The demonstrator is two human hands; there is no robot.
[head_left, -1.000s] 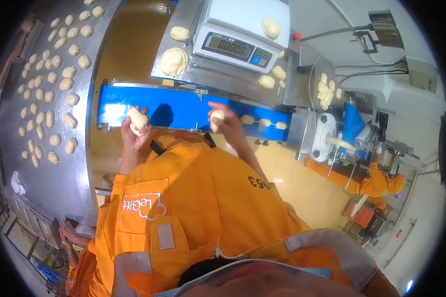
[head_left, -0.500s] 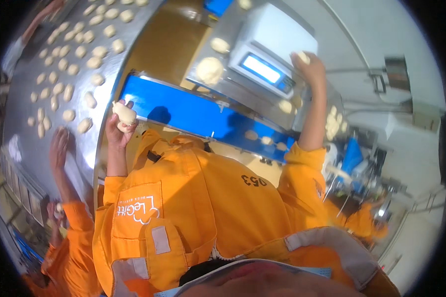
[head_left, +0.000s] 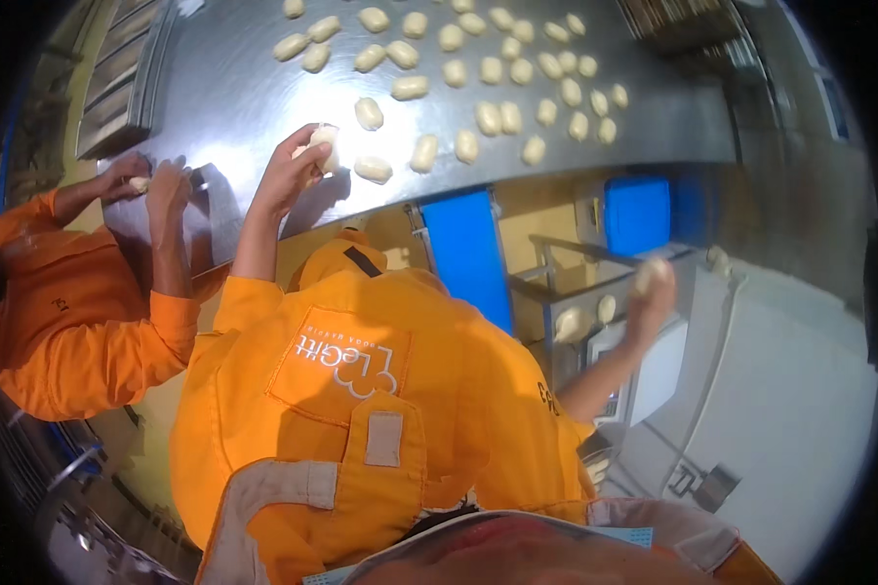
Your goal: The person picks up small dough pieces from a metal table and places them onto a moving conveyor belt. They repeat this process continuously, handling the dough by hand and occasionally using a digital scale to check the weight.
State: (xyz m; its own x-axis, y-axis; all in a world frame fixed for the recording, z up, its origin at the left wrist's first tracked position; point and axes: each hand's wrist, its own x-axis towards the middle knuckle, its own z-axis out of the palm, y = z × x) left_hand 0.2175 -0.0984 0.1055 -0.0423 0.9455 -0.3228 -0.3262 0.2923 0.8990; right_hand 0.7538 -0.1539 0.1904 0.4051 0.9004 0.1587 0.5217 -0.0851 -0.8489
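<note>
My left hand (head_left: 285, 180) is closed around pale dough (head_left: 328, 146) over the near edge of a steel table (head_left: 229, 107). Several small oval dough pieces (head_left: 424, 153) lie spread across that table, one of them (head_left: 373, 169) just right of my left hand. Out to the right, my right hand (head_left: 651, 310) is raised, slightly blurred, with its fingers around a dough piece (head_left: 650, 275). Below it, partly hidden by my forearm, is a white scale (head_left: 659, 375). A larger dough lump (head_left: 570, 325) and a small dough piece (head_left: 607, 309) rest beside the scale.
A blue conveyor belt (head_left: 463, 249) runs between the steel table and my body. Behind it stands a blue bin (head_left: 637, 214). At my left a co-worker in orange (head_left: 88, 312) handles dough at the table, near stacked trays (head_left: 119, 93).
My view has swung left toward the steel table. My left hand is now over the table edge with its dough. My right hand has moved off the scale, still holding dough.
</note>
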